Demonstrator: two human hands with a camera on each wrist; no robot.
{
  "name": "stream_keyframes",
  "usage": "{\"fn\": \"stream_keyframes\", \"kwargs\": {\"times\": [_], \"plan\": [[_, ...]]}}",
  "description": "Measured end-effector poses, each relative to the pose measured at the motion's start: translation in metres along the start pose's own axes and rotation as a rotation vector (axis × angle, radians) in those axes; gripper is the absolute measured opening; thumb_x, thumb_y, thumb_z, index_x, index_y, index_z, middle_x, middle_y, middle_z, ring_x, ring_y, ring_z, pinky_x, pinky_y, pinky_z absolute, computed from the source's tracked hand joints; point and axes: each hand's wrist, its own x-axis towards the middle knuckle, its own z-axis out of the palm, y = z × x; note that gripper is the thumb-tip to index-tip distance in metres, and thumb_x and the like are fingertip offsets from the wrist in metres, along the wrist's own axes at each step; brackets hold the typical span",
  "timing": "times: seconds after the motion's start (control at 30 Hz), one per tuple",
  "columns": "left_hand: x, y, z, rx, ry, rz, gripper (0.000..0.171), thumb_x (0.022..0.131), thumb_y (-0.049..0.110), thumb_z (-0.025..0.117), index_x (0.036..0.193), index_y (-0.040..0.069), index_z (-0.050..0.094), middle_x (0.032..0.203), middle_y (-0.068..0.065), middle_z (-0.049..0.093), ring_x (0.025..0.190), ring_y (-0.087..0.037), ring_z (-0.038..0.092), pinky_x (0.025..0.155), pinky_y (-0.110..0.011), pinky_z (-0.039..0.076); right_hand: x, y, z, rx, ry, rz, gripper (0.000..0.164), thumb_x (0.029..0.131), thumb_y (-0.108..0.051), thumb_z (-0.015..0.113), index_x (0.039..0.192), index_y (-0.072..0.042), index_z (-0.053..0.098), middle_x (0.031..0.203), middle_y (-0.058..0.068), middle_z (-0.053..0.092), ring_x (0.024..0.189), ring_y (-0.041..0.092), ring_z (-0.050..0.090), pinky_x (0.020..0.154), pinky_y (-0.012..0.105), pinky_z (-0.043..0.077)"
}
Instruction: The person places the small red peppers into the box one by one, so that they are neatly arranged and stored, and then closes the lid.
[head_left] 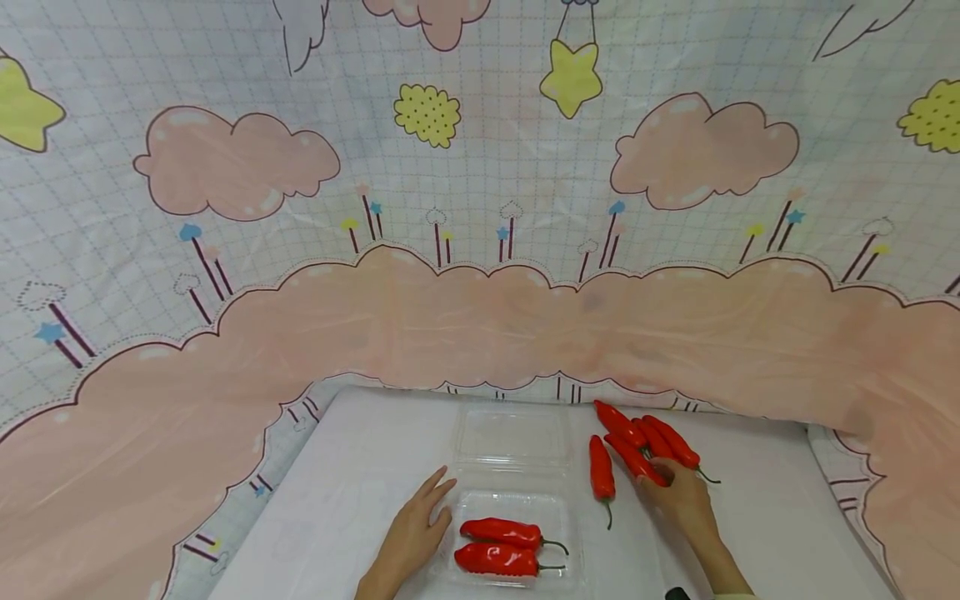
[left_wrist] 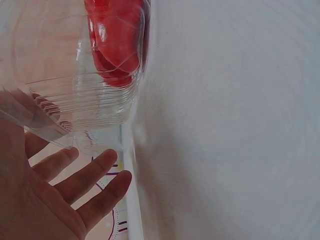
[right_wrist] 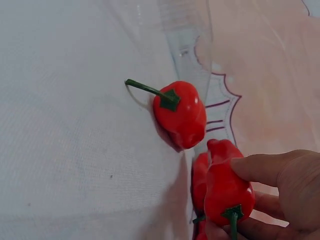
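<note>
While right fingers [right_wrist: 262, 169] pinch a pepper [right_wrist: 226, 187], two [head_left: 497, 559] lie boxed; left fingers [left_wrist: 88, 175] spread.

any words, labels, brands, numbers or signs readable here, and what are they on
None that can be read.
Red peppers: no label or sticker visible.
Clear container: no lettering can be made out.
Patterned backdrop: only drawn shapes, no letters or numbers.
White table: no text visible.
Black object at the head view's bottom edge: too little shows to tell.
</note>
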Motion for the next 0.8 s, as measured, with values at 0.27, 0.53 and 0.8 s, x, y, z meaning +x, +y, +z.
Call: {"fn": "stream_keyframes", "kwargs": {"times": [0.27,0.53,0.8], "plan": [[0.000,0.000,0.000,-0.002,0.004,-0.001,0.042,0.093,0.014,0.060,0.135,0.013,0.059,0.151,-0.007,0.048,0.130,-0.031,0.056,0.103,-0.053,0.048,-0.006,-0.006,-0.005,0.006,0.039,-0.037,0.053,0.086,-0.027,0.073,0.127,0.002,0.060,0.117,0.026,0.065,0.100,0.034,0.061,0.080,0.047,0.057],[-0.002,-0.002,0.003,-0.001,-0.005,-0.001,0.043,0.093,0.014,0.060,0.135,0.013,0.059,0.152,-0.006,0.047,0.131,-0.031,0.054,0.103,-0.053,0.048,-0.014,-0.013,-0.008,0.027,0.031,-0.039,0.054,0.086,-0.029,0.073,0.129,0.001,0.059,0.120,0.026,0.065,0.101,0.034,0.061,0.083,0.048,0.057],[0.000,-0.003,0.002,-0.005,0.001,0.006,0.043,0.093,0.015,0.060,0.136,0.013,0.059,0.152,-0.005,0.047,0.131,-0.031,0.055,0.103,-0.053,0.048,-0.020,-0.022,-0.010,0.057,0.045,-0.077,0.054,0.088,-0.030,0.072,0.132,-0.001,0.058,0.122,0.025,0.064,0.105,0.035,0.063,0.085,0.046,0.059]]}}
